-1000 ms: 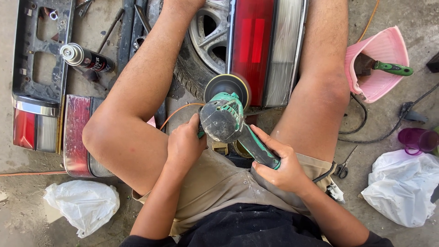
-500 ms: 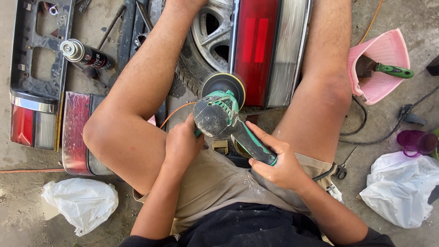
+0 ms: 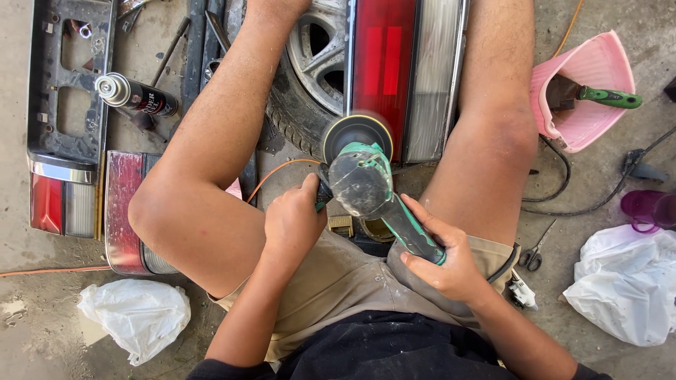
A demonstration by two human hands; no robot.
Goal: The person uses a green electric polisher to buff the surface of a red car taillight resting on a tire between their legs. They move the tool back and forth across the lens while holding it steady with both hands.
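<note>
Seated on the floor, the person grips a green polisher (image 3: 366,186), left hand (image 3: 294,224) closed on its side grip, right hand (image 3: 445,264) wrapped round its handle, pad on the red tail light (image 3: 384,63), while the pink basket (image 3: 598,67) nearby holds a green-handled tool (image 3: 609,97).

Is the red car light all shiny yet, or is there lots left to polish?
Done: hard to tell; no finished patch shows clearly. In hand: the left hand grips the side knob and the right hand the handle of the green polisher, its pad on the red tail light at its lower edge. Left: probably the dusty light lying by the left knee.
</note>
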